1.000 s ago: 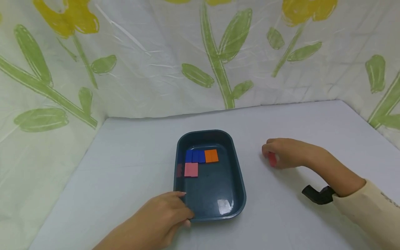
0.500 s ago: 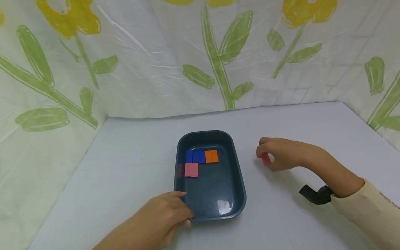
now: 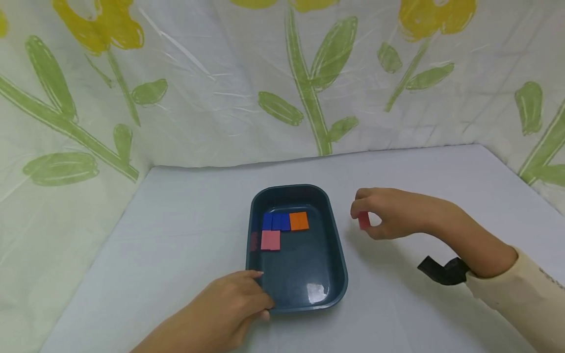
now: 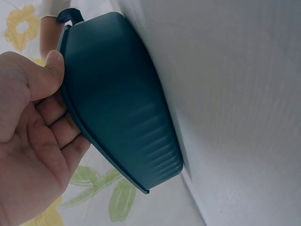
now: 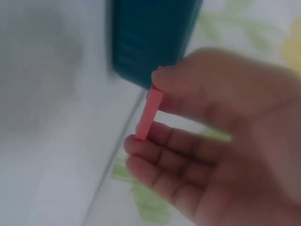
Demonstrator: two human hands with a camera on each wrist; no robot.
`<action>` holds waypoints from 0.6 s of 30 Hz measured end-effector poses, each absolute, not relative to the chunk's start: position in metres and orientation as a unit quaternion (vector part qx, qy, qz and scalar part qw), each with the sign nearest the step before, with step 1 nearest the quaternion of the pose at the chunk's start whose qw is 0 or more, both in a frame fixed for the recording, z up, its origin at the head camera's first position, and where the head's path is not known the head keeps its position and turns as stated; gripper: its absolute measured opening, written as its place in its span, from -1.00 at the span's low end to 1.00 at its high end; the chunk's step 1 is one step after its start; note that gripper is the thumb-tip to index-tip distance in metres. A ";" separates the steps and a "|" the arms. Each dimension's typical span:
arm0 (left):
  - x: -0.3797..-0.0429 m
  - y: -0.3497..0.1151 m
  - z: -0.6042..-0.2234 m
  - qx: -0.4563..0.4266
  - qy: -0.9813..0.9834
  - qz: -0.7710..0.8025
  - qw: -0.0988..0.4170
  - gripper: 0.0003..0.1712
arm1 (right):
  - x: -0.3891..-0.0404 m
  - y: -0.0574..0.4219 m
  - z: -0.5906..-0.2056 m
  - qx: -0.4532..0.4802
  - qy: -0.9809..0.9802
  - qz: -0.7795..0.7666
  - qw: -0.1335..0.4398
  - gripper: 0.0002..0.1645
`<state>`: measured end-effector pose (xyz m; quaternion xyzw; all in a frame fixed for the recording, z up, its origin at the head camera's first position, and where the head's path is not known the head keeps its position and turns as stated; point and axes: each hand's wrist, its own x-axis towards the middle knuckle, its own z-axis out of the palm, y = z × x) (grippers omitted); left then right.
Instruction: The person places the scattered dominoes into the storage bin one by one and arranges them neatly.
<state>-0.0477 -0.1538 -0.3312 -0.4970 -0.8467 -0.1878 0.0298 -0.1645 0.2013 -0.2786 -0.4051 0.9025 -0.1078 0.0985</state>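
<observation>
A dark teal plastic tray (image 3: 300, 279) lies on the table. My left hand (image 3: 229, 306) grips its near left corner, the thumb at the rim and fingers on the other side in the left wrist view. Inside, blue blocks (image 3: 276, 222) stand in a row beside orange blocks (image 3: 299, 221). Pink blocks (image 3: 270, 240) sit just below the blue ones. To the right of the tray, my right hand (image 3: 393, 211) holds a small flat pinkish-red block (image 5: 149, 115). Thumb and fingertips pinch it by its ends, above the tabletop and apart from the tray.
The white tabletop (image 3: 190, 230) surrounds the tray. A pale curtain (image 3: 212, 108) painted with flowers hangs along the back and sides. A black strap (image 3: 443, 271) sticks out at the right sleeve cuff (image 3: 499, 274).
My right hand has moved left toward the tray with the pinkish-red block, which shows more clearly between the fingers. My left hand, the tray and the blocks in it have stayed put.
</observation>
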 end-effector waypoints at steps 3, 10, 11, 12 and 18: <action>-0.048 -0.154 -0.330 -0.488 -0.854 -0.183 0.006 -0.95 | -0.162 0.197 -0.274 -0.413 0.900 -0.105 0.090 -0.75; -0.048 -0.154 -0.331 -0.506 -0.842 -0.185 0.040 -0.96 | -0.160 0.184 -0.265 -0.438 0.889 -0.110 0.077 -0.76; -0.048 -0.154 -0.331 -0.506 -0.841 -0.186 0.041 -0.96 | -0.160 0.182 -0.263 -0.441 0.887 -0.111 0.075 -0.76; -0.048 -0.154 -0.331 -0.505 -0.842 -0.186 0.039 -0.96 | -0.160 0.179 -0.261 -0.445 0.885 -0.112 0.075 -0.76; -0.048 -0.154 -0.330 -0.492 -0.851 -0.185 0.016 -0.97 | -0.163 0.164 -0.253 -0.468 0.872 -0.115 0.086 -0.80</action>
